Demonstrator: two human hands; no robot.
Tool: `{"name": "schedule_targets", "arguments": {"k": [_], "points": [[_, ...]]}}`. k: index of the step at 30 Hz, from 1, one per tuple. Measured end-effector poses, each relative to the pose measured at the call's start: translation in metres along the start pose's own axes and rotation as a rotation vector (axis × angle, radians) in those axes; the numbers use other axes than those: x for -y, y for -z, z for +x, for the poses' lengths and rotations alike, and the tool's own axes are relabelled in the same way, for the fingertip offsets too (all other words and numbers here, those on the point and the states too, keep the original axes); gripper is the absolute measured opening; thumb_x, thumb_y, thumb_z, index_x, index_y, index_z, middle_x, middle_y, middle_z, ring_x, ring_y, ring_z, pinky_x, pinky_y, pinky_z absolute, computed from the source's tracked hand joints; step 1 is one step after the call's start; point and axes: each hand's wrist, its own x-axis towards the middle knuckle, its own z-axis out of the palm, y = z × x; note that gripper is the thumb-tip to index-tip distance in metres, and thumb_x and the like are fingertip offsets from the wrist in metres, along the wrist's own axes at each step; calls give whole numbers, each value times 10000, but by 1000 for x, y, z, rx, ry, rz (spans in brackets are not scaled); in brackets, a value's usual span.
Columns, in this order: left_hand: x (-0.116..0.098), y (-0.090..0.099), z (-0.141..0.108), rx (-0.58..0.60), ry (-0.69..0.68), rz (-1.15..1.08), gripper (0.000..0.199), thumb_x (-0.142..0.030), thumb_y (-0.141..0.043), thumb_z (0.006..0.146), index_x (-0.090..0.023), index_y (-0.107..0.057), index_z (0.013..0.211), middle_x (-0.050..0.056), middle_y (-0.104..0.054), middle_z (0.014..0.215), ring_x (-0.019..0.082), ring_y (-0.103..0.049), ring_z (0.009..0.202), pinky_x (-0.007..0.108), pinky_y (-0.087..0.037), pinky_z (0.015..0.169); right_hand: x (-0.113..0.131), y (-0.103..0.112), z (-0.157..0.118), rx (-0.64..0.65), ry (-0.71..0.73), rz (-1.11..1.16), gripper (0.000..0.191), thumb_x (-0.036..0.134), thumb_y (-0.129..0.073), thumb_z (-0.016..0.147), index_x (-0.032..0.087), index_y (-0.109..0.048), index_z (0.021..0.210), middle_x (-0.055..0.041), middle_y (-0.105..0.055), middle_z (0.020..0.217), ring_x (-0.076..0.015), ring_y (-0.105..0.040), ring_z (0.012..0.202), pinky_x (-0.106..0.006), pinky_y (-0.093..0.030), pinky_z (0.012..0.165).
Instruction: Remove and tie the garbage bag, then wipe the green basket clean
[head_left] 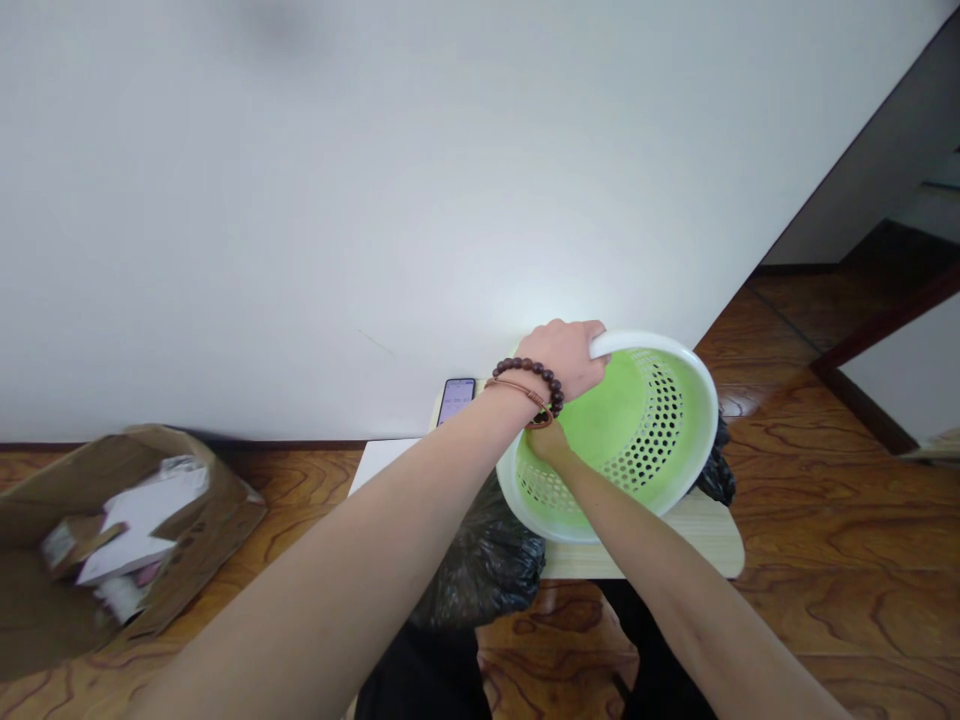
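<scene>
A round plastic drain basket [701, 440], pale green inside with a white rim and rows of holes, sits on a small light wood table [705, 530]. My left hand [566, 355] is closed around the rim at its far side. Dark beads and a brown cord circle that wrist. Inside the basket, near its left wall, is my right hand [549, 443]. The left wrist crosses over it and hides its fingers, so I cannot see whether they hold anything. The basket's bottom, where it shows, has nothing on it.
A phone [455, 400] lies at the table's back left, by the white wall [300, 200]. Black plastic bags [487, 560] bulge left of the basket and behind its right side. An open cardboard box [202, 500] with white packaging stands on the wooden floor [847, 500].
</scene>
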Motion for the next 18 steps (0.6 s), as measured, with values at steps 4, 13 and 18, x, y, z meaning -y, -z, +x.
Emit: {"name": "schedule_targets", "arguments": {"k": [4,13,18], "points": [[1,0,0,12,6,-8,306,-438,-399,800,-274,-594,970,38,-631,802,184,-578,720,304,-420,640,-34,27,-6,20,-81,-147,304,120,-386,846,106,-638,1015,-169,-633,1056,-235,-521,1075,-363,-359,934],[5,1,-6,-22,42,-30,275,-396,-377,826,-252,-583,939,30,-633,777,161,-568,679,287,-416,613,-35,26,5,54,-119,-223,222,236,-473,887,127,-593,1039,-125,-593,1054,-211,-559,975,-378,-451,841],[4,-1,-5,-28,30,38,280,-354,-351,827,-242,-566,967,49,-625,772,175,-573,672,293,-419,604,-10,14,0,65,-38,-192,347,355,-518,866,158,-511,1152,-67,-531,1146,-197,-552,968,-395,-481,806]]}}
